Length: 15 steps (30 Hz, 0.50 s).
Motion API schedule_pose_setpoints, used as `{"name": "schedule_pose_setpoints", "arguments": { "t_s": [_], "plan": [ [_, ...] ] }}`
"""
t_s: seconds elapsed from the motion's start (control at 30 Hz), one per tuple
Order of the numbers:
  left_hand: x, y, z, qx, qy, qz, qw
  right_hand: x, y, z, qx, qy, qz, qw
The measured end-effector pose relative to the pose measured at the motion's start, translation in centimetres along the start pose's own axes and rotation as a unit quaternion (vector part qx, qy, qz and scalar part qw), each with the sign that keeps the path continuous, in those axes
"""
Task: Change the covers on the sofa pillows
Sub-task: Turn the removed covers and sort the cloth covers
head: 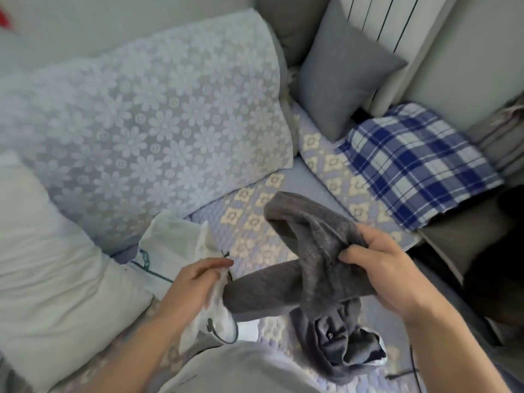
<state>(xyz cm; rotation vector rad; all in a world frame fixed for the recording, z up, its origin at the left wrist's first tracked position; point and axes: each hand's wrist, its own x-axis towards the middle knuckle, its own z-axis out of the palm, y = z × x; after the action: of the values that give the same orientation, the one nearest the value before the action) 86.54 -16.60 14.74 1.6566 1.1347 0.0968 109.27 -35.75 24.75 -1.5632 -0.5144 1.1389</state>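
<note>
Right hand [388,276] fingers curled, gripping grey cover [317,268]; left hand [195,282] pinching white cover [170,251]. Both covers look soft, light, floppy; best held at opening hem.

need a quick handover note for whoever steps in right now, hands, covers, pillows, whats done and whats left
Right hand grips the bunched grey cover. Left hand pinches the white cover with green trim.
White pillow lies at left, apparently bare; grey pillow stands in the sofa corner, beside the plaid cloth.
Done: the grey cover looks off.
Left: apparently fit the white cover, then check the grey pillow.
</note>
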Motion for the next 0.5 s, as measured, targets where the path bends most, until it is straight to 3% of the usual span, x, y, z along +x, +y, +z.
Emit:
{"name": "schedule_pose_setpoints", "arguments": {
  "t_s": [0.17,0.2,0.27,0.3,0.37,0.43,0.5],
  "plan": [
    [-3.0,3.5,-1.3,0.031,-0.157,0.115,0.98,-0.3,-2.9,3.2,0.142,-0.003,-0.045,0.989],
    [-3.3,3.6,-1.2,0.077,-0.164,0.143,0.973,0.0,-3.5,4.1,0.155,0.007,-0.046,0.987],
    [-3.2,3.6,-1.0,0.141,-0.098,0.185,0.968,0.9,-4.4,5.2,0.155,0.04,-0.039,0.986],
    [-2.8,3.4,-1.3,0.13,-0.063,0.179,0.973,1.5,-4.7,5.3,0.104,0.069,-0.036,0.992],
    [-2.2,2.7,-2.3,0.08,-0.018,0.138,0.987,2.3,-5.3,4.4,-0.15,0.127,-0.068,0.978],
    [-1.8,1.8,-3.1,0.015,-0.003,0.091,0.996,2.4,-5.8,2.9,-0.425,0.095,-0.108,0.894],
    [-1.7,1.0,-3.8,-0.046,0.031,0.033,0.998,2.2,-6.4,1.9,-0.606,0.001,-0.115,0.787]
  ]
}}
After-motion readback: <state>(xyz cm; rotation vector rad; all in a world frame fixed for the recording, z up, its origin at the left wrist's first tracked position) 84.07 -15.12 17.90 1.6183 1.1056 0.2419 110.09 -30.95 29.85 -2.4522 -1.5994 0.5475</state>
